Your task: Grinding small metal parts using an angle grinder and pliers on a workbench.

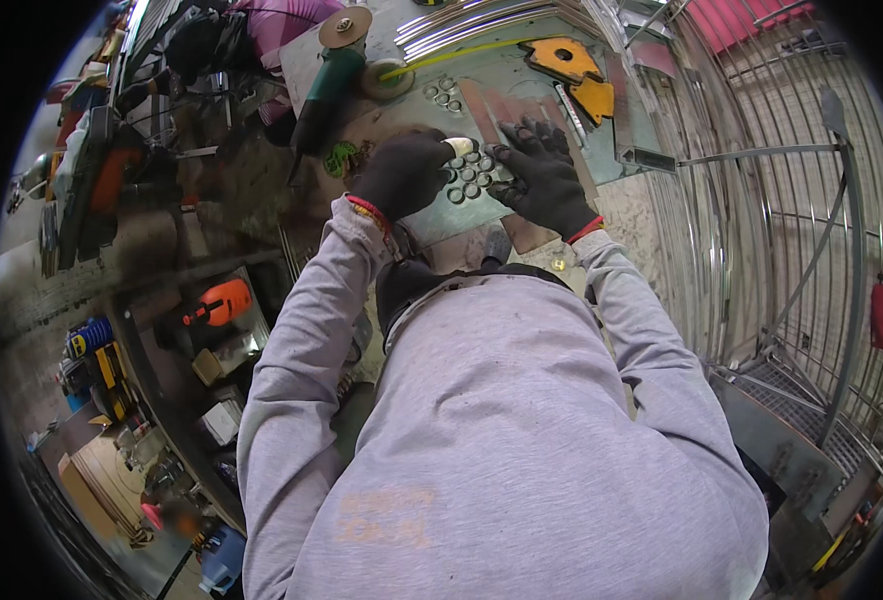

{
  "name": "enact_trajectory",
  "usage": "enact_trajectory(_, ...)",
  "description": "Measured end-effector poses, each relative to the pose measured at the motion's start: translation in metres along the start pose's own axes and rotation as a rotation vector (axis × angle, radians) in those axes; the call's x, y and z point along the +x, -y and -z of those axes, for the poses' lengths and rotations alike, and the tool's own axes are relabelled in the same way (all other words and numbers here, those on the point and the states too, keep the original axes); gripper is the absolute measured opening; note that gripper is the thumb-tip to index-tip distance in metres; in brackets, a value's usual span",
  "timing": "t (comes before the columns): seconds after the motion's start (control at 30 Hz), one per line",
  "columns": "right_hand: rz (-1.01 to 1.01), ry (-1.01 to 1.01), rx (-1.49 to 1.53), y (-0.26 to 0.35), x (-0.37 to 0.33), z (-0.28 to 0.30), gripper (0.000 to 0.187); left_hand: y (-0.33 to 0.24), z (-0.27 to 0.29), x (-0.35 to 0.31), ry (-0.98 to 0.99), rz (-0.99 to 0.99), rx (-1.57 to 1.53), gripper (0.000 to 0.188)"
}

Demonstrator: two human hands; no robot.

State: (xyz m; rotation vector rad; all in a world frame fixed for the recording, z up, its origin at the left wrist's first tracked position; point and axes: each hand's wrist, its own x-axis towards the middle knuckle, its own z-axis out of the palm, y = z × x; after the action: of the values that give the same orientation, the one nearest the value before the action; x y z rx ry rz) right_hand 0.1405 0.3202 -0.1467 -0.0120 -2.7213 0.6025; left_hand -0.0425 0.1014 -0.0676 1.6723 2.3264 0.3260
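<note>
A cluster of small metal rings point(470, 178) lies on the table between my hands. My left hand point(401, 175), in a dark glove, is closed at the left of the cluster. A small pale piece point(459, 147) shows at its fingertips; I cannot tell what it is. My right hand point(543, 180), gloved too, reaches in from the other side with fingers apart. Its thumb and forefinger come close to the rings at the cluster's right edge, and it appears to hold nothing. Farther back sits a smaller group of similar rings point(444, 95).
A green angle grinder point(329, 90) lies beyond my left hand, near a round disc point(388, 80). Yellow-orange magnetic squares point(565, 60) and shiny metal tubes point(491, 28) are at the back. Metal racking point(846, 250) stands at right; an orange bottle point(223, 302) rests on a lower-left shelf.
</note>
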Motion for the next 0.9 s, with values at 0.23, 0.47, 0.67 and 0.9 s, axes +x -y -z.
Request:
enact_trajectory(0.23, -0.012, -0.018, -0.017, -0.001, -0.001, -0.002, 0.067, 0.013, -0.015, 0.006, -0.107, 0.07, -0.24, 0.035)
enact_trajectory(0.47, -0.018, -0.012, -0.037, -0.003, -0.003, -0.004, 0.066, -0.016, -0.011, -0.007, -0.121, 0.464, -0.17, 0.035)
enact_trajectory(0.67, -0.023, 0.005, -0.037, 0.002, -0.003, -0.002, 0.066, -0.042, -0.023, -0.016, -0.23, 0.589, -0.366, 0.035)
enact_trajectory(0.9, -0.027, -0.003, -0.019, 0.0, -0.001, -0.003, 0.065, -0.053, -0.035, 0.011, -0.087, 0.531, 0.054, 0.024)
